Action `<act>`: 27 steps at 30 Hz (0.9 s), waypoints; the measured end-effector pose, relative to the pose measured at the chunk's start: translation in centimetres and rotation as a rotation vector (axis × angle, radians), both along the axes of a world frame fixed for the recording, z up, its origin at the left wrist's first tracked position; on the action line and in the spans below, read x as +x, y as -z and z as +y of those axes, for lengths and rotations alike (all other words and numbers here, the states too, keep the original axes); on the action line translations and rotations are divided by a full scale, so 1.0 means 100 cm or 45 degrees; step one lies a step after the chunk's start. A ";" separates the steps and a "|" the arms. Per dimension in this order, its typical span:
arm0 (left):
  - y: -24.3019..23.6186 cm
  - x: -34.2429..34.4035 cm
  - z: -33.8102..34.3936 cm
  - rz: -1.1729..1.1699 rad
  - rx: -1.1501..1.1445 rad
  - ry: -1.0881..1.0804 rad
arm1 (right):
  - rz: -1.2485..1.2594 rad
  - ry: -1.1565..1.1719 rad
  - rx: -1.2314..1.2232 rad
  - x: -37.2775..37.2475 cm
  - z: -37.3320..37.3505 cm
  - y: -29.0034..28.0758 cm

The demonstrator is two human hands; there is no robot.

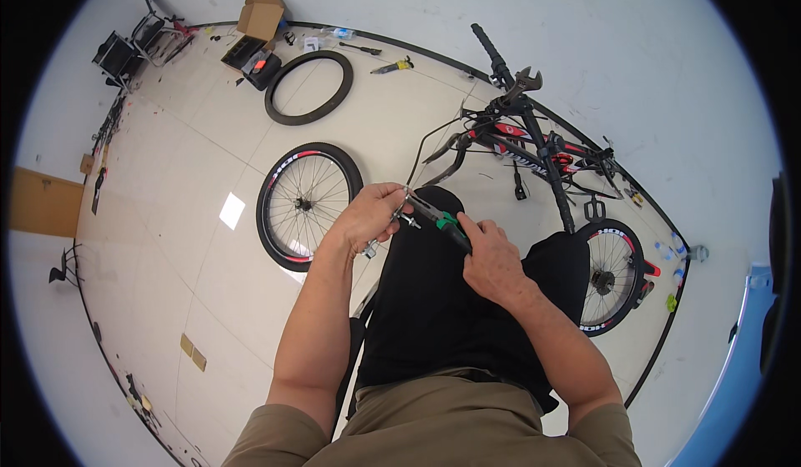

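Observation:
My left hand (pixel 375 217) pinches small silver metal fittings (pixel 410 220) at the end of a thin dark cable (pixel 417 157) that runs down from the bicycle frame (pixel 521 154). My right hand (pixel 492 263) grips pliers with green-and-black handles (pixel 446 225), their jaws at the fingertips of my left hand. Exactly what the jaws are on is too small to make out. Both hands are over my black-trousered lap, in front of the red-and-black frame, which carries an adjustable wrench (pixel 526 81) near its handlebar.
A wheel with tyre (pixel 275 204) lies to the left, a loose tyre (pixel 279 112) beyond it, another wheel (pixel 617 300) to the right. Cardboard boxes (pixel 259 17), a yellow-handled tool (pixel 388 68) and bottles lie along the walls. Chairs (pixel 125 54) stand at the far left.

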State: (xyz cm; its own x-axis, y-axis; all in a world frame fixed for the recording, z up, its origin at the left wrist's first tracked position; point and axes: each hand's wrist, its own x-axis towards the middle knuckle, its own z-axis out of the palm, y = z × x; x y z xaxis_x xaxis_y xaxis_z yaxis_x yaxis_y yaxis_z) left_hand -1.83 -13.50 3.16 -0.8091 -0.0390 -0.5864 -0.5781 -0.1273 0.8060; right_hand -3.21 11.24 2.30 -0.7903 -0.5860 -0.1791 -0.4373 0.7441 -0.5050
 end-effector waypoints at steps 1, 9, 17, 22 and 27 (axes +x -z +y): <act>0.000 0.000 0.000 0.001 -0.001 0.000 | -0.001 -0.005 -0.003 -0.001 0.000 -0.001; -0.001 -0.001 0.003 0.030 0.020 -0.007 | -0.119 -0.069 0.066 -0.013 0.003 -0.018; -0.001 -0.001 0.003 0.022 0.045 -0.035 | -0.316 -0.081 -0.057 -0.023 0.004 -0.011; -0.002 0.000 0.001 0.054 0.038 -0.029 | -0.576 -0.160 -0.178 -0.033 0.003 -0.019; -0.005 0.000 0.001 0.052 0.010 -0.013 | -1.641 0.125 -0.362 -0.051 0.006 -0.029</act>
